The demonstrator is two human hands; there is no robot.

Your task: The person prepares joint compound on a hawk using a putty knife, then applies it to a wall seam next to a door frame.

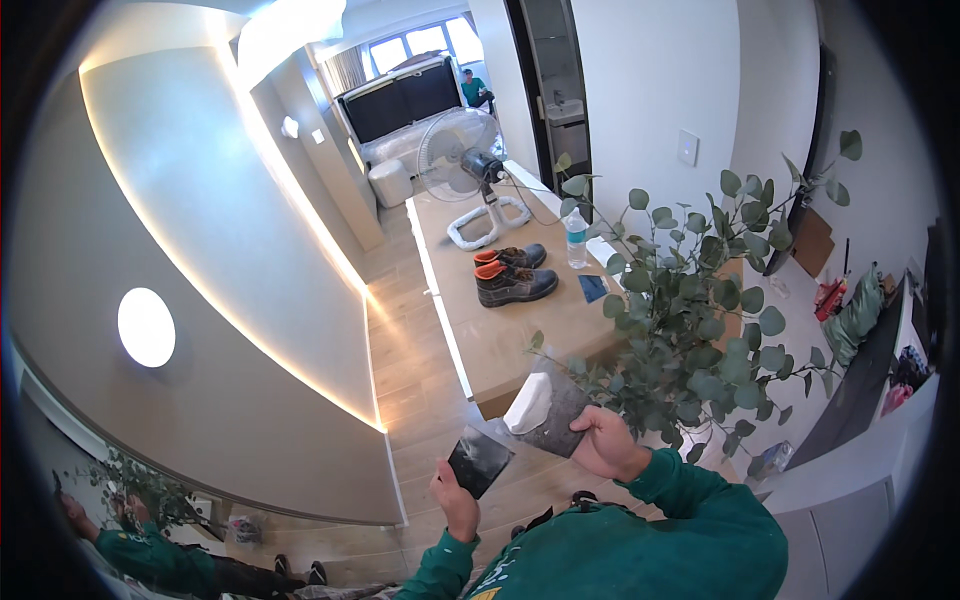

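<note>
My left hand (457,503) is closed round the edge of a small dark rectangular putty scraper (481,464), whose face carries pale smears. In my right hand (606,444) is a larger grey putty scraper (563,424), gripped at its right corner. A thick white lump of putty (530,403) lies along the far left side of that larger scraper. The two scrapers are close together but apart, held above the floor just short of the table's near end.
Leafy branches (700,300) spread close on my right. The brown-topped table (450,340) bears work shoes (517,285), a water bottle (577,240), a small dark sheet (592,289) and a fan (465,165). A curved wall (230,250) stands left. Far back sits another person (474,90).
</note>
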